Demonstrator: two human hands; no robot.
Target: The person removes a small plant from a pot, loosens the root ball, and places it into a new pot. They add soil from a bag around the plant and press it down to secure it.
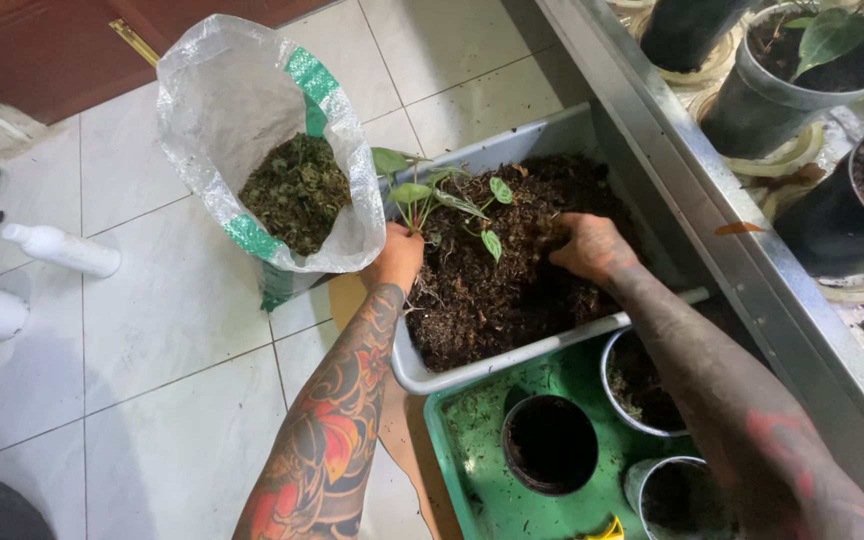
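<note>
A grey plastic tub [422, 375] full of dark brown potting mix sits on the tiled floor. My left hand [397, 258] grips the base of a small green plant [437, 195] with thin stems and oval leaves, held over the tub's left side, roots hanging into the mix. My right hand [590, 247] digs into the soil near the tub's middle, fingers buried and curled in the mix.
An open woven sack [242, 110] of green-brown mulch stands left of the tub. A green tray [467, 470] in front holds three black pots. A metal shelf edge [712, 200] with potted plants runs on the right. A white bottle [62, 250] and pliers lie at left.
</note>
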